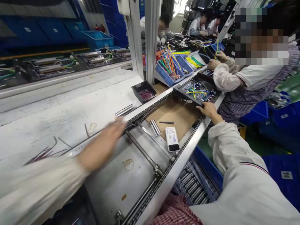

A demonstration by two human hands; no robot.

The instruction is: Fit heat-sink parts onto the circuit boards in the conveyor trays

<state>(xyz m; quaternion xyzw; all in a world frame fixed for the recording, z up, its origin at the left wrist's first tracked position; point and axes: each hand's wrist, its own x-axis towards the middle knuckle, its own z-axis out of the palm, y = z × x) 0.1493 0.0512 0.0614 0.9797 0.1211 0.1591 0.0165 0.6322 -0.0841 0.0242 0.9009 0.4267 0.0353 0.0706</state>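
My right hand (209, 111) grips the near edge of a black tray (179, 92) that sits across the conveyor rails. Inside the tray are circuit parts with blue, yellow and green wires (197, 92). Blurred by motion, my left hand (105, 142) is over the left conveyor rail with its fingers stretched forward; I see nothing held in it. Between the rails, a brown board (185, 114) carries black tweezers (167, 122), a white rectangular device with a dark end (172, 139), and a slotted metal strip (155, 127).
A small black bin (143, 91) of dark red pieces stands left of the rail. Blue bins (170, 76) of coloured wires stand behind an upright metal post (152, 40). A co-worker (255, 72) handles a yellow wire at the right. Loose dark wires (47, 153) lie on the white bench.
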